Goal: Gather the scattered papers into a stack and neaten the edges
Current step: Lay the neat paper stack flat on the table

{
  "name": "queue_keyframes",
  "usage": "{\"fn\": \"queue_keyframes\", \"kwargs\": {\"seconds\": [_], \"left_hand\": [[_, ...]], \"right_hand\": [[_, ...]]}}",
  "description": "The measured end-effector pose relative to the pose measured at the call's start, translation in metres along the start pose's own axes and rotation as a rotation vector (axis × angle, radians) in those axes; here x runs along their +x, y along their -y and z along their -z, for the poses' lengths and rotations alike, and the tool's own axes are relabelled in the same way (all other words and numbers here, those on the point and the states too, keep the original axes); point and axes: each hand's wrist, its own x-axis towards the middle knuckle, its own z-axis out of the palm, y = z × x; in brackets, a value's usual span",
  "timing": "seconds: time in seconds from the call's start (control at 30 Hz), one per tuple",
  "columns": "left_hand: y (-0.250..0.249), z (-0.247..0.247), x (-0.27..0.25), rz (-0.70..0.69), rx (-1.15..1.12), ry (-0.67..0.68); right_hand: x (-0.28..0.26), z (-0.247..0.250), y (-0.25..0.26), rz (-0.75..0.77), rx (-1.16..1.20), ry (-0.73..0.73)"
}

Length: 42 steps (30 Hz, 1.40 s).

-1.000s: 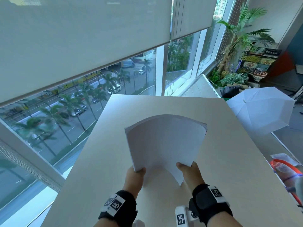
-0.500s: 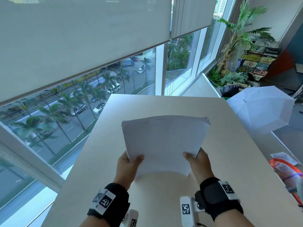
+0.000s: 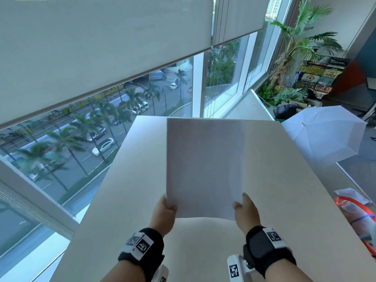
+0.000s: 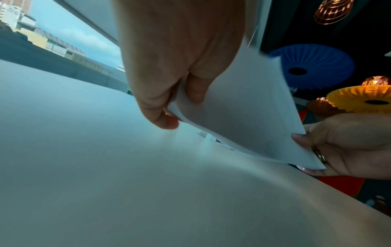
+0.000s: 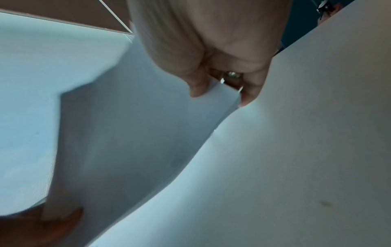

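One squared white paper stack (image 3: 205,167), pinched upright between left hand (image 3: 163,214) and right hand (image 3: 247,212).

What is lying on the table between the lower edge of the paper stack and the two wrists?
Nothing: in the head view, only bare table shows below the paper stack, between the left hand and right hand.

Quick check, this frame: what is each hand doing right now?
Left hand: grips the paper stack at its near left corner, thumb on top.
Right hand: grips the same stack at its near right corner, held up above the table.
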Motion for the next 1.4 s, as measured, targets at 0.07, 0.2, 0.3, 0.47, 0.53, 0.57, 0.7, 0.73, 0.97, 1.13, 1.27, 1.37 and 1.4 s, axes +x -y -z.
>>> {"fn": "queue_keyframes", "kwargs": {"seconds": [0.07,0.2,0.3,0.47,0.53,0.57,0.7,0.73,0.97,1.13,1.27,1.37,1.4], "left_hand": [[-0.007,-0.005,0.008,0.066,-0.021,0.047],[-0.007,-0.021,0.018,0.33,-0.022,0.156],[-0.001,-0.027,0.025,0.338,0.078,0.175],[-0.004,-0.031,0.031,0.235,0.303,0.121],[-0.009,-0.032,0.032,0.216,0.368,0.104],[-0.011,-0.033,0.032,0.217,0.392,0.105],[-0.017,-0.033,0.035,0.24,0.496,0.132],[-0.018,-0.033,0.036,0.247,0.52,0.141],[-0.019,-0.037,0.036,0.231,0.569,0.116],[-0.017,-0.038,0.038,0.207,0.554,0.119],[-0.018,-0.038,0.038,0.199,0.579,0.109],[-0.02,-0.04,0.036,0.199,0.626,0.085],[-0.022,-0.04,0.035,0.199,0.637,0.081]], "right_hand": [[0.008,0.001,0.005,-0.064,-0.008,-0.038],[0.017,-0.004,0.006,-0.221,-0.009,-0.009],[0.026,-0.008,-0.001,-0.252,-0.102,-0.033],[0.035,-0.005,0.002,-0.215,-0.066,-0.002],[0.042,-0.004,0.004,-0.209,-0.087,0.004],[0.044,-0.004,0.005,-0.203,-0.094,0.012],[0.052,0.0,0.006,-0.179,-0.17,0.009],[0.053,0.0,0.006,-0.177,-0.188,0.008],[0.056,-0.007,0.005,-0.183,-0.311,-0.038],[0.065,-0.011,0.002,-0.182,-0.294,-0.081],[0.064,-0.009,0.004,-0.192,-0.309,-0.088],[0.063,-0.008,0.003,-0.211,-0.315,-0.104],[0.065,-0.008,0.003,-0.219,-0.297,-0.102]]}}
